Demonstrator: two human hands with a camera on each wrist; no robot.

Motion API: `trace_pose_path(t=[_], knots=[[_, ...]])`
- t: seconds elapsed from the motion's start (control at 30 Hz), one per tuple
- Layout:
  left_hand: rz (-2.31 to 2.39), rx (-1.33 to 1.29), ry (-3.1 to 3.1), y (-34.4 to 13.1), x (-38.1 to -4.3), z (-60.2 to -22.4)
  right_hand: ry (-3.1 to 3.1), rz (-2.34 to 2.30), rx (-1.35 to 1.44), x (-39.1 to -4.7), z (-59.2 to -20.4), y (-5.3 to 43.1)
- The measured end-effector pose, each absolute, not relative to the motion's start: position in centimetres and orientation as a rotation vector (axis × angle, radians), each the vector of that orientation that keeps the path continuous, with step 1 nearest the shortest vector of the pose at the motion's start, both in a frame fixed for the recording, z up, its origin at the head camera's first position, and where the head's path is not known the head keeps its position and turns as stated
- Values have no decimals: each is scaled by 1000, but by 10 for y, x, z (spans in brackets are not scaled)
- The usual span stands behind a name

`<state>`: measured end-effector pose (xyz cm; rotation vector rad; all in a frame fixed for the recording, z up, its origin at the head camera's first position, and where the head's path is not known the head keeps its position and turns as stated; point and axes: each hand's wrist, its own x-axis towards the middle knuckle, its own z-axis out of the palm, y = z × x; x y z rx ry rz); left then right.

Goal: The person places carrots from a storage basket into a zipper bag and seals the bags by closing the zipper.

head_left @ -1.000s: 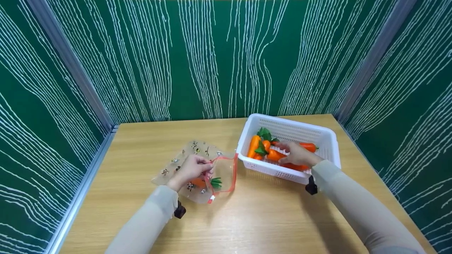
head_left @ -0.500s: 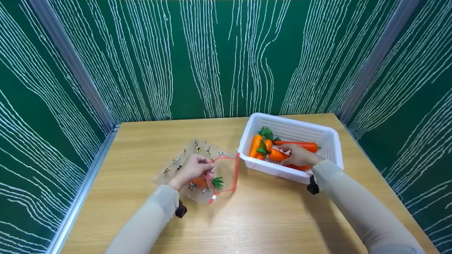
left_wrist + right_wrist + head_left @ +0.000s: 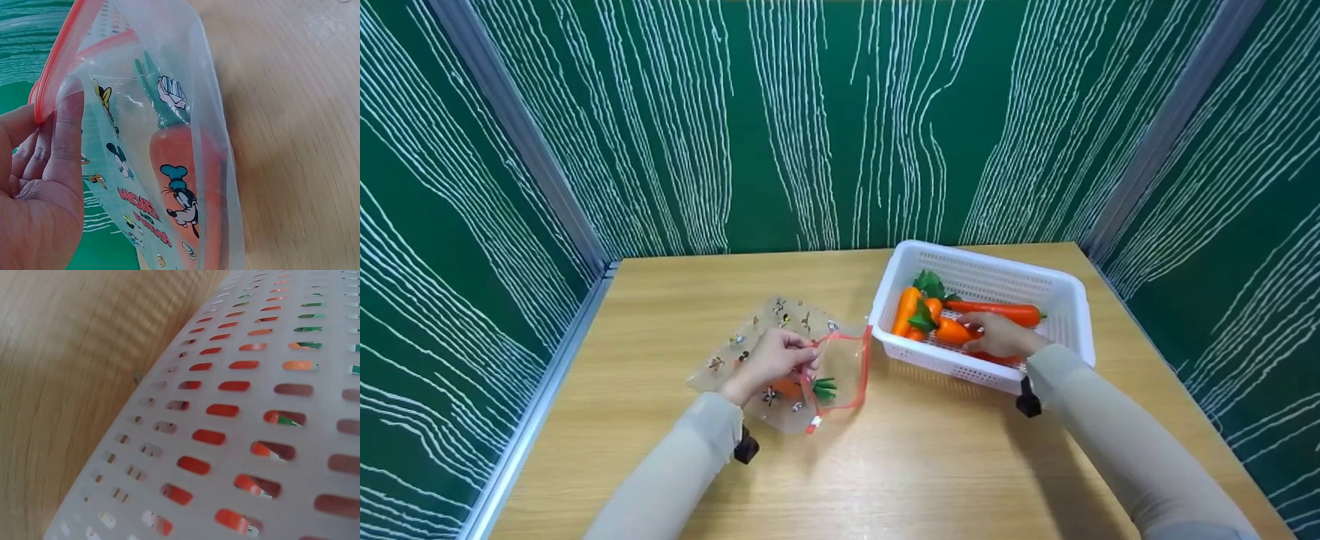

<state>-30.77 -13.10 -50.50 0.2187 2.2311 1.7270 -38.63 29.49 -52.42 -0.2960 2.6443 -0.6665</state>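
Observation:
My left hand [image 3: 780, 360] pinches the red zip edge of a clear plastic zip bag [image 3: 840, 367] printed with cartoon figures. The bag's mouth gapes toward the basket. A toy-like carrot [image 3: 174, 152] with a green top lies inside it. In the white basket [image 3: 1057, 330], my right hand [image 3: 1001, 335] has its thumb and fingers on either side of the right end of a smooth orange vegetable [image 3: 952, 332]. Under the palm a red piece [image 3: 997, 358] shows partly. The right wrist view sees the hand only through the basket's slots.
Beside the right hand, a long red vegetable [image 3: 1005, 312] with a green tip lies in the basket. At its left end are an orange elongated vegetable [image 3: 907, 309] and green leaves [image 3: 930, 283]. The wooden table [image 3: 885, 472] meets green walls [image 3: 780, 150].
The right hand's spread fingers have drawn in around the orange vegetable's end, and the long red vegetable shows more fully. The left hand keeps its pinch on the bag.

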Motion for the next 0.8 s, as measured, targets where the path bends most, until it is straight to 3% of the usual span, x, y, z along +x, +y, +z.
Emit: trace_pose_path(t=[0.8], knots=[[1746, 207, 2212, -131, -310, -508, 2647, -838, -352, -382, -520, 299]])
